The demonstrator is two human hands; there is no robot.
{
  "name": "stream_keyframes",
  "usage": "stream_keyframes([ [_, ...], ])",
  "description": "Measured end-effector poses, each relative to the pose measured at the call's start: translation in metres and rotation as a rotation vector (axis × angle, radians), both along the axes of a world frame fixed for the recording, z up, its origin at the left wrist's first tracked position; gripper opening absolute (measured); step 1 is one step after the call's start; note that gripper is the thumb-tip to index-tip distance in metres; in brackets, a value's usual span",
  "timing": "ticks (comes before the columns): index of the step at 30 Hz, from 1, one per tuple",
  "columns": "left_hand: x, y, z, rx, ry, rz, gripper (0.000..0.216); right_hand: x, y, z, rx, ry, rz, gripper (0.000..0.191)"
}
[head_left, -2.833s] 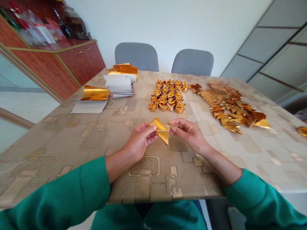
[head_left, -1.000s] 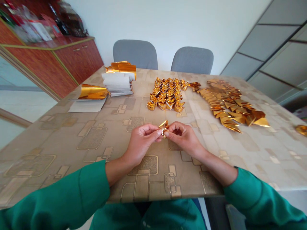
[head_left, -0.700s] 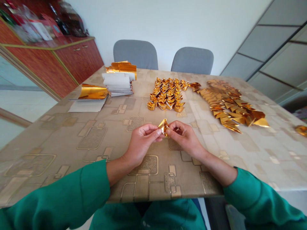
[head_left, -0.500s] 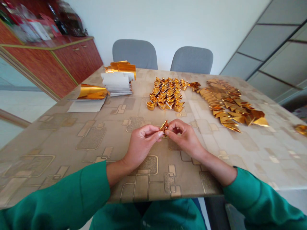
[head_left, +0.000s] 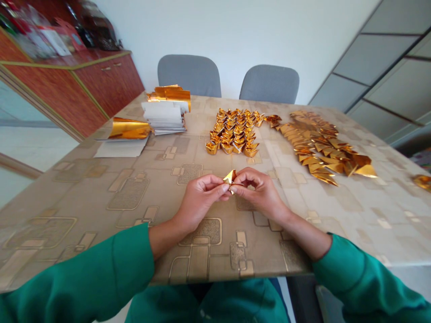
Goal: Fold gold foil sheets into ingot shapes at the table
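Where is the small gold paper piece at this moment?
Head view, centre: the small gold paper piece is pinched between the left hand and right hand over the table, nearer than the folded gold ingots.

One head-worn view, facing forward and down, close over left hand and right hand, surface running away beyond them to chairs.
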State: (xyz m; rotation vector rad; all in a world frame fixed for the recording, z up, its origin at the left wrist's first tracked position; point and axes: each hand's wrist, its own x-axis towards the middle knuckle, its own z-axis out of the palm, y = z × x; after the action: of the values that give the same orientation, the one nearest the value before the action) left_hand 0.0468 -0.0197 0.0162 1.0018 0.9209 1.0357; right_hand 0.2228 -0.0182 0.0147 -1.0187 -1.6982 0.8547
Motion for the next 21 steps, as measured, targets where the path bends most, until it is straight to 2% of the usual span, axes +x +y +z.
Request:
stream_keyframes([
  [3,0.0,0.0,0.001,-0.136,-0.088,-0.018,0.03,0.0,0.0,-0.003,-0.068,-0.007,0.001,0.024],
  [6,0.0,0.001,0.002,-0.205,-0.161,0.008,0.03,0.0,-0.001,0.0,-0.117,0.022,0.012,0.026],
  [10,-0.001,0.001,0.003,-0.237,-0.202,0.029,0.029,0.002,-0.001,0.005,-0.179,0.095,0.077,0.032],
  [21,-0.001,0.001,0.001,-0.245,-0.18,-0.048,0.03,0.004,0.002,-0.005,-0.185,0.034,-0.014,0.028],
])
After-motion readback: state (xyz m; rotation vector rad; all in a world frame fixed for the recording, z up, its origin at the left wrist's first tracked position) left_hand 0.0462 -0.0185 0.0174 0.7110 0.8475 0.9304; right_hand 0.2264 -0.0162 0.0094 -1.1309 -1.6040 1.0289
